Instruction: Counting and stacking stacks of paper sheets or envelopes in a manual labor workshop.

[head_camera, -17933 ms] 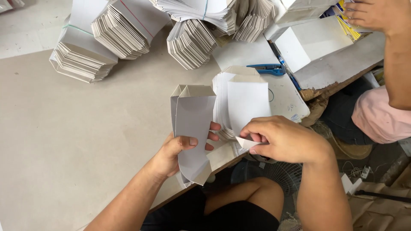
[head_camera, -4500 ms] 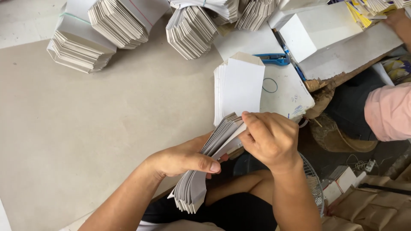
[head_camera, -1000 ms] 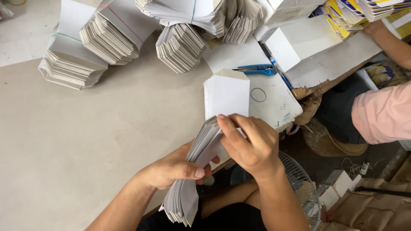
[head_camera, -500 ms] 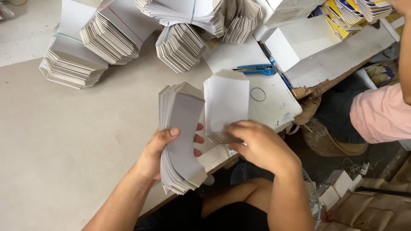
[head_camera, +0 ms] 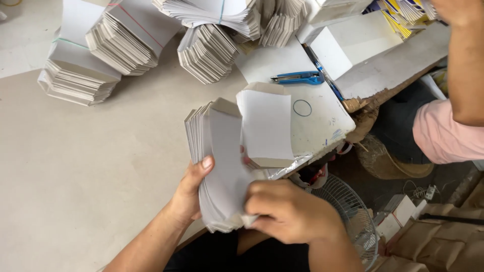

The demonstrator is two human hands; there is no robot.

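At the near edge of the table (head_camera: 91, 166), the left hand (head_camera: 189, 194) is closed around a thick stack (head_camera: 219, 161) of white folded cards, with the thumb lying on the front card. The right hand (head_camera: 287, 211) is closed on the lower corner of the same stack, its fingers curled in, so both hands hold the stack upright and a little fanned above the table edge. Just right of the stack, one single card (head_camera: 266, 126) lies on the table, partly over a white sheet (head_camera: 322, 113) with a small drawn ring.

The table is a pale grey, smooth surface. Far from the stack, along the back of the table, there are several bundles (head_camera: 101, 50) of the same cards, some tied with thin rubber bands. Behind the single card, a blue cutter (head_camera: 297, 78) lies on white board pieces, and a white box (head_camera: 335, 48) is just beyond it.

To the right of the stack, past the table edge, another person's arm (head_camera: 466, 65) and pink sleeve (head_camera: 446, 136) are seen. Below the stack, on the floor, a round wire fan guard (head_camera: 348, 211) lies near small cardboard boxes (head_camera: 428, 247).
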